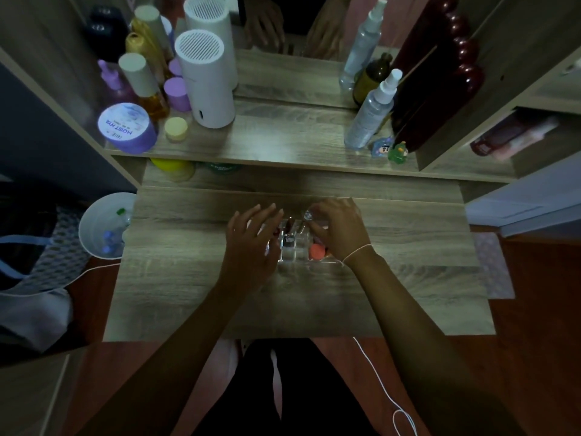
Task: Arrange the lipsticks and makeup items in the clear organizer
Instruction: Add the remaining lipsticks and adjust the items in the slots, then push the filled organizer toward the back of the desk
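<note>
A clear organizer (295, 254) with small square compartments sits in the middle of the wooden desk (188, 278). A dark red lipstick (290, 223) and another dark-capped item (288, 239) stand in its slots. A round orange-red item (317, 251) lies in its right part. My left hand (251, 243) hovers over the organizer's left side, fingers spread, holding nothing I can see. My right hand (339, 229) is over the organizer's far right corner, its fingertips pinching a small clear shiny item (307, 214). The hands hide much of the organizer.
A raised shelf (283, 143) behind holds a white cylindrical device (206, 80), purple jars (127, 127), amber bottles, spray bottles (372, 110) and small figurines (397, 151). A mirror stands at the back. A white bucket (103, 226) sits left of the desk. A white cable (383, 388) trails near my legs.
</note>
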